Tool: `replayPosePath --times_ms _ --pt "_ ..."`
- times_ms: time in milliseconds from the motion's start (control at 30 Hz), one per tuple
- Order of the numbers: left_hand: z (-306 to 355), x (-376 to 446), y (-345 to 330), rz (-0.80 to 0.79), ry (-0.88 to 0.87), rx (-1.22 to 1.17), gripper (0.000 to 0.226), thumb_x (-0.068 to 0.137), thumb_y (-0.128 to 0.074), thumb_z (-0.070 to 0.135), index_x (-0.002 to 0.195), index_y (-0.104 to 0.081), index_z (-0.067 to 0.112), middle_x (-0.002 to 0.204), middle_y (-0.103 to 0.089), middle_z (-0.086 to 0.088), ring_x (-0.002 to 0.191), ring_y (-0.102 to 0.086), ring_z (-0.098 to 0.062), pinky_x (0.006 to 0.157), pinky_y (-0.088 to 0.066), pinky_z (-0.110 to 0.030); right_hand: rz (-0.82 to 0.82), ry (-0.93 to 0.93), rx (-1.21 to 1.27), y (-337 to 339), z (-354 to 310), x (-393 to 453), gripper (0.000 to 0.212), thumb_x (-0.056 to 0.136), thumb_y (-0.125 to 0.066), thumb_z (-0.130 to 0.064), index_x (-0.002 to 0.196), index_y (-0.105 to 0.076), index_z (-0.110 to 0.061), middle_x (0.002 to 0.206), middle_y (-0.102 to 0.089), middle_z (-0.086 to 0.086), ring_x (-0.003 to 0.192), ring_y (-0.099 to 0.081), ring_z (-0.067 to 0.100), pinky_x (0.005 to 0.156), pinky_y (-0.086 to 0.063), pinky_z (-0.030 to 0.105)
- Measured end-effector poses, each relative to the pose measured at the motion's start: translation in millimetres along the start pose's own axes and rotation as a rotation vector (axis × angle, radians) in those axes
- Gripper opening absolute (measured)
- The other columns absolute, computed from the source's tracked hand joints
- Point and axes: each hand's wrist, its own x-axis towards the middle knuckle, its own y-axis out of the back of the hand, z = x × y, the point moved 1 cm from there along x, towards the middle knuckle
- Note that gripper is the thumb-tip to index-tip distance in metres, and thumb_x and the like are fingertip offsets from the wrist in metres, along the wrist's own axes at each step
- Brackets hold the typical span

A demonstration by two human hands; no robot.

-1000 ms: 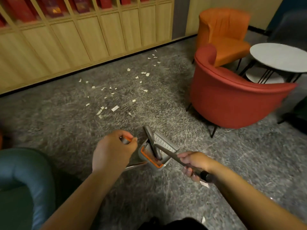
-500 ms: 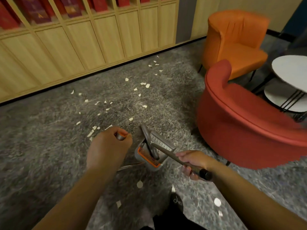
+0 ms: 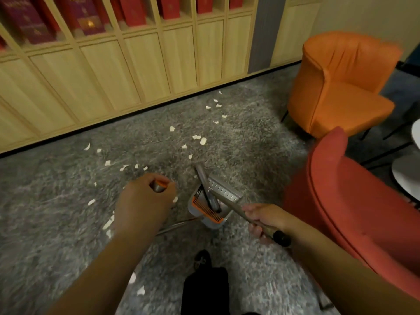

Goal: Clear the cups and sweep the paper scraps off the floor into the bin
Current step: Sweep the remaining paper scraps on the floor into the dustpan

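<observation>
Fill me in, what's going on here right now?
A person stands on the grey carpet holding sweeping tools. The left hand grips the orange-tipped dustpan handle; the right hand grips the broom handle. The dustpan hangs ahead of them. Paper scraps still lie scattered toward the wooden cabinets.

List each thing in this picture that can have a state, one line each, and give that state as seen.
left hand: grips the orange-tipped handle top
right hand: grips the broom handle
broom handle: slanted, its lower end in the dustpan
dustpan: on the carpet
paper scraps: scattered on the carpet, unswept
orange armchair: upright, unoccupied
red armchair: upright, beside the right arm
</observation>
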Motion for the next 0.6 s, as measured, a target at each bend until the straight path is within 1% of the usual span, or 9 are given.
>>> replayPosePath --times_ms 100,167,233,300,400,467,533,600 --pt "20.9 86.9 -12.0 0.007 -0.037 0.046 0.005 0.090 -0.067 0.032 0.084 -0.066 0.032 0.067 -0.061 0.013 0.060 -0.055 -0.008 0.049 -0.037 -0.023 -0.029 -0.023 0.034 0.3 -68.0 43.5 0.020 0.104 -0.035 -0.016 0.105 -0.052 -0.025 0.062 -0.043 0.005 0.032 -0.040 0.007 0.032 -0.032 0.012" --pt "34.6 132.3 -17.1 -0.008 -0.057 0.087 0.004 0.090 -0.067 0.033 0.087 -0.068 0.030 0.068 -0.062 0.013 0.061 -0.056 -0.008 0.050 -0.037 -0.023 -0.027 -0.060 0.087 2.4 -105.9 65.4 0.017 0.103 -0.036 -0.017 0.109 -0.051 -0.023 0.060 -0.043 0.005 0.031 -0.040 0.007 0.032 -0.032 0.012" --pt "49.9 180.9 -20.5 -0.019 -0.078 0.088 0.005 0.089 -0.067 0.034 0.089 -0.069 0.030 0.069 -0.063 0.011 0.061 -0.057 -0.010 0.050 -0.039 -0.024 -0.044 -0.040 0.074 5.5 -143.8 90.6 0.020 0.103 -0.035 -0.016 0.113 -0.051 -0.021 0.055 -0.046 0.004 0.033 -0.041 0.007 0.035 -0.032 0.012" --pt "65.2 225.9 -26.8 -0.013 -0.113 0.094 0.006 0.089 -0.068 0.035 0.088 -0.069 0.029 0.068 -0.063 0.012 0.060 -0.057 -0.010 0.051 -0.039 -0.025 -0.011 -0.020 0.063 10.4 -180.8 115.4 0.021 0.103 -0.035 -0.016 0.113 -0.052 -0.023 0.051 -0.047 0.003 0.033 -0.040 0.007 0.036 -0.032 0.012" --pt "86.1 282.3 -40.7 0.007 -0.154 0.100 0.004 0.089 -0.067 0.034 0.088 -0.068 0.031 0.068 -0.062 0.012 0.061 -0.056 -0.009 0.053 -0.040 -0.026 -0.003 -0.020 0.046 16.8 -231.2 147.0 0.026 0.103 -0.035 -0.018 0.123 -0.050 -0.024 0.050 -0.046 0.003 0.034 -0.040 0.008 0.037 -0.033 0.013" --pt "96.8 321.9 -55.0 0.020 -0.160 0.110 0.005 0.089 -0.067 0.036 0.088 -0.068 0.031 0.069 -0.062 0.012 0.063 -0.056 -0.009 0.054 -0.041 -0.025 0.017 -0.018 0.064 21.5 -266.5 166.9 0.026 0.102 -0.035 -0.015 0.120 -0.053 -0.022 0.052 -0.044 0.004 0.032 -0.040 0.009 0.036 -0.033 0.012" --pt "107.3 363.4 -71.6 0.018 -0.158 0.116 0.007 0.090 -0.066 0.038 0.089 -0.068 0.031 0.070 -0.062 0.011 0.063 -0.055 -0.010 0.054 -0.041 -0.025 0.030 0.018 0.086 26.9 -305.3 185.5 0.021 0.101 -0.035 -0.010 0.110 -0.053 -0.017 0.054 -0.043 0.005 0.029 -0.038 0.008 0.033 -0.032 0.010" --pt "118.6 406.6 -90.5 0.018 -0.142 0.122 0.009 0.091 -0.064 0.040 0.091 -0.067 0.032 0.072 -0.062 0.011 0.064 -0.055 -0.010 0.053 -0.039 -0.026 0.030 0.023 0.089 37.1 -345.8 211.0 0.020 0.101 -0.036 -0.009 0.109 -0.052 -0.018 0.054 -0.043 0.005 0.027 -0.037 0.007 0.032 -0.031 0.009"
